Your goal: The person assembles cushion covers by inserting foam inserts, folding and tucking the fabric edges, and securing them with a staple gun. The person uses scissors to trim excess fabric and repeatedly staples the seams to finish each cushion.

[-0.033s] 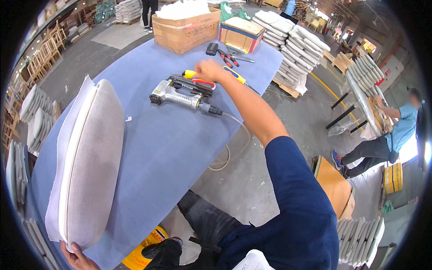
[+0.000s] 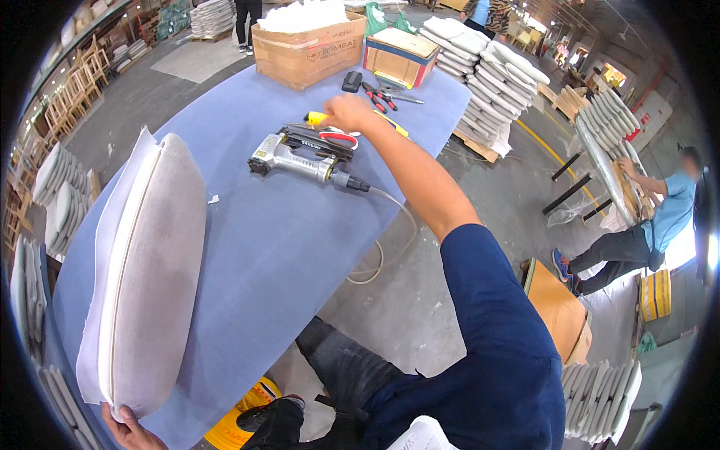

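Note:
A long pale grey cushion (image 2: pixel 154 277) with white piping along one edge stands at the left of the blue-covered table (image 2: pixel 255 300). My left hand (image 2: pixel 127 429) pinches its near end, thumb on top. Across the table, my right hand (image 2: pixel 346 114) has its fingers curled down beside a yellow tool end (image 2: pixel 316 118). Whether they grip it cannot be made out. Just under that hand are red-and-white handles (image 2: pixel 340 138), perhaps of scissors, resting by the silver staple gun (image 2: pixel 292 160). A yellow handle (image 2: pixel 397 128) lies partly behind my right wrist.
Pliers (image 2: pixel 375 96), a black battery-like block (image 2: pixel 352 82), a cardboard box (image 2: pixel 309 56) and a wooden box (image 2: pixel 401 56) sit at the far end. An air hose (image 2: pixel 409 210) droops off the right edge. Stacked cushions (image 2: pixel 499 90) and a co-worker (image 2: pixel 667 214) are to the right.
My right hand has shifted slightly, and the red-and-white handles beneath it have turned to show more white. The left hand and cushion have hardly moved.

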### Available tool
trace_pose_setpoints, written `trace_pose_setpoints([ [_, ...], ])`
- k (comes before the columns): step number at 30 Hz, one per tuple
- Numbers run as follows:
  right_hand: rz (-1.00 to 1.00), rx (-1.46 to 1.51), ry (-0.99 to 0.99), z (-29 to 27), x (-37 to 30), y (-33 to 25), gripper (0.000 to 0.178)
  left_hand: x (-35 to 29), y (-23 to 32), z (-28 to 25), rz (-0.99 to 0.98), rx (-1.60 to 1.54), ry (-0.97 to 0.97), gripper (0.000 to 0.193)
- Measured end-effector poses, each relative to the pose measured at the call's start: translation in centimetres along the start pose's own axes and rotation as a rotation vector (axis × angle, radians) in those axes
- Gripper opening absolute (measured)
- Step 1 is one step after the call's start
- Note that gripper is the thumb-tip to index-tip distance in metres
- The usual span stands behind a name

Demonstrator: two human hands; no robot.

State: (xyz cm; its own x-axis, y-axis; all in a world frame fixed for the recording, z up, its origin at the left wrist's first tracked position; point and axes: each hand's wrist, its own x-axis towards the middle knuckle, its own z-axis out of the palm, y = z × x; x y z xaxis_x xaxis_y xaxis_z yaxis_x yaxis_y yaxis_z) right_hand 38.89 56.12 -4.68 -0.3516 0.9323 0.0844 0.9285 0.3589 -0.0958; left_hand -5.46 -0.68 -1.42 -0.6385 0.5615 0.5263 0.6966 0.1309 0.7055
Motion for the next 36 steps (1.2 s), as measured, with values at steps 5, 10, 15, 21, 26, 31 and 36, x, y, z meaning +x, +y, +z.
trace_pose_setpoints([
  [5, -0.073, -0.108, 0.317, -1.0, 1.2, 2.9, 0.036, -0.2, -0.3, 1.5, 0.012, -0.025, 0.023, 0.053],
  [10, -0.091, -0.028, -0.041, 2.8, 0.4, 2.8, 0.039, -0.5, -0.5, 1.3, -0.014, 0.011, 0.034, 0.052],
  [15, -0.058, -0.003, -0.065, 3.8, -0.2, 4.4, 0.053, -0.3, -0.6, 1.5, 0.054, 0.014, -0.022, 0.049],
  [21, -0.038, -0.189, -0.025, 0.0, -0.5, 2.1, 0.043, -1.1, 0.7, 1.8, 0.030, -0.030, -0.023, 0.043],
  [26, -0.117, 0.064, 0.257, -1.4, 1.5, 3.7, 0.051, -3.4, -3.2, 0.4, -0.086, -0.012, 0.030, 0.043],
  [31, -0.354, 0.606, 0.141, -9.0, -3.4, 2.5, 0.043, -3.7, 2.5, 2.1, 0.018, 0.042, -0.075, 0.046],
  [36, -0.667, 0.384, 0.217, -17.9, -15.6, -9.9, 0.055, -3.3, 3.3, 4.3, 0.375, -0.083, 0.063, 0.055],
])
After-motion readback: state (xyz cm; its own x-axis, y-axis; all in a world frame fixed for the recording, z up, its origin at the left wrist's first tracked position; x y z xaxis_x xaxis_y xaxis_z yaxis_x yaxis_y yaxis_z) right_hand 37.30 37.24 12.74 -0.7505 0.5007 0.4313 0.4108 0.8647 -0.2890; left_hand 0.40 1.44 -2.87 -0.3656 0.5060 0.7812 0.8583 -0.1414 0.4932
